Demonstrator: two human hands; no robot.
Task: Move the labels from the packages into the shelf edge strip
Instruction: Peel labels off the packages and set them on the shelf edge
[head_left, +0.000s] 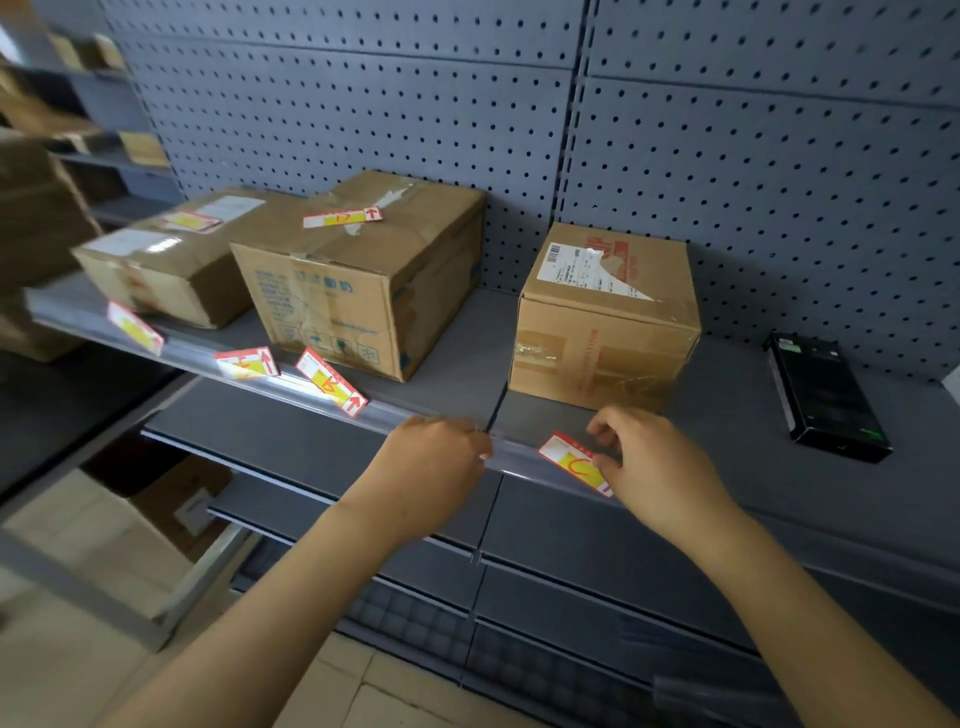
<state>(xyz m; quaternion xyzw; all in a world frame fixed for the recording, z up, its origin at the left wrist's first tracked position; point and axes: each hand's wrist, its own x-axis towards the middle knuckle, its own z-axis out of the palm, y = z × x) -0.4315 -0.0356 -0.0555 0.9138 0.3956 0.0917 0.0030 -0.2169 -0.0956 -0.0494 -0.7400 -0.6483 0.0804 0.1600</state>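
Note:
My right hand (654, 462) pinches a red, white and yellow label (571, 460) at the clear shelf edge strip (291, 387), in front of the right cardboard box (602, 322). My left hand (436, 457) grips the strip just left of that label. Three labels sit along the strip further left: one (332, 383), another (247, 362), and the far-left one (135, 327). A label (343, 217) lies on top of the middle box (363, 280). Another label (192, 222) lies on the flat left box (166, 260).
A black device (826, 397) lies on the shelf at the right. Grey pegboard (727, 156) backs the shelf. Lower shelves (571, 545) run beneath. More cardboard boxes (36, 218) stand at the far left, and tiled floor (78, 675) shows below.

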